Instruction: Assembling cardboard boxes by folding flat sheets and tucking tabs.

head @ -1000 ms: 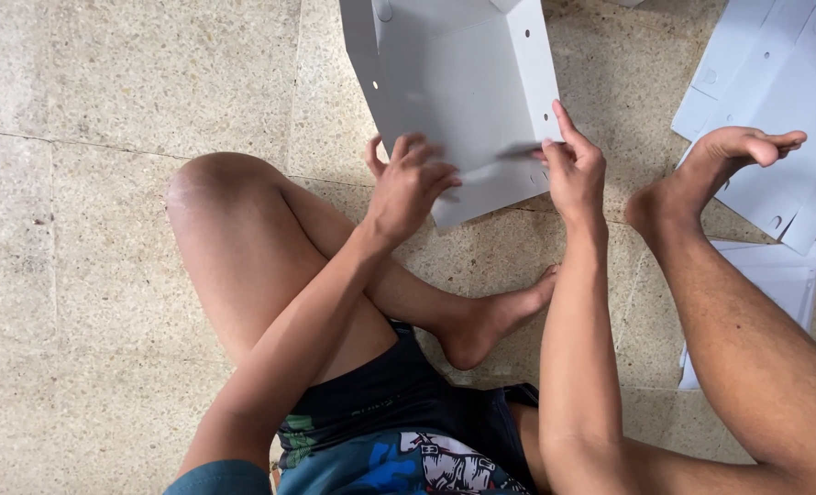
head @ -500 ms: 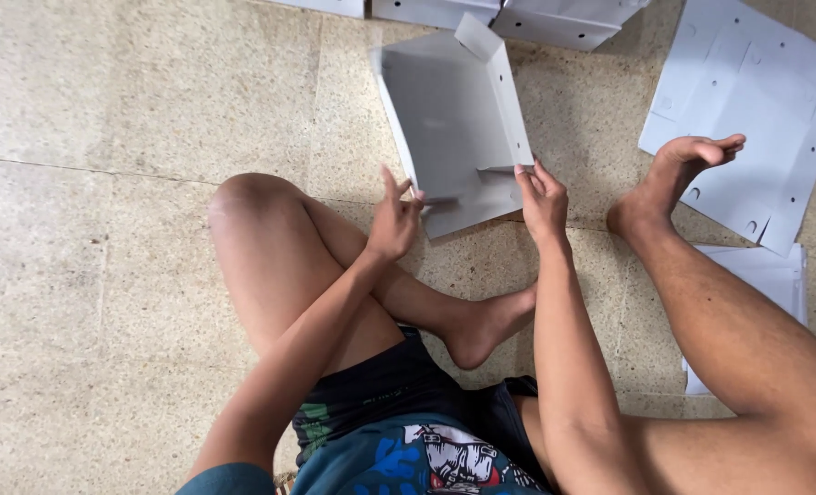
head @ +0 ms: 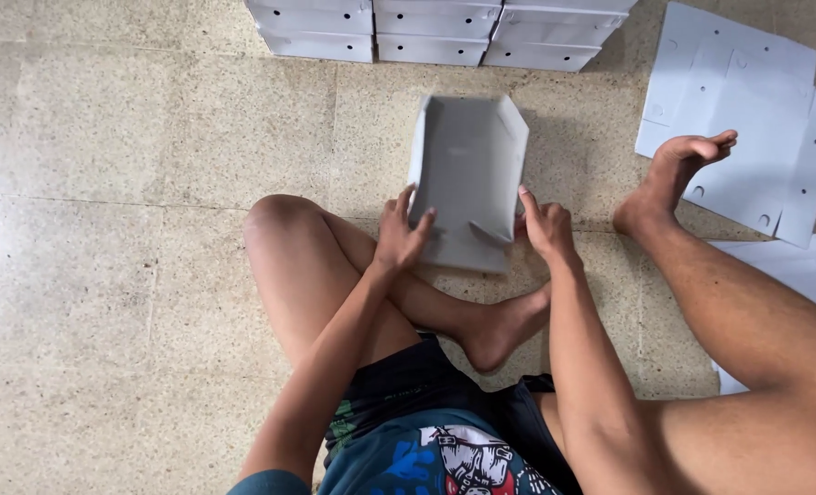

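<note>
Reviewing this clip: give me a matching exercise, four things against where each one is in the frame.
Things:
1. half-folded grey box
2. row of finished boxes
3. flat cut sheets
4. left hand

Places:
A. top edge, on the floor
B. on the box's left side
C. between both hands
D. upper right, under a foot

Pairs: 1-C, 2-A, 3-D, 4-B

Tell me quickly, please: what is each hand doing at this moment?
Left hand: closed on the left near edge of the grey folded cardboard box.
Right hand: gripping the same box's right near edge.
</note>
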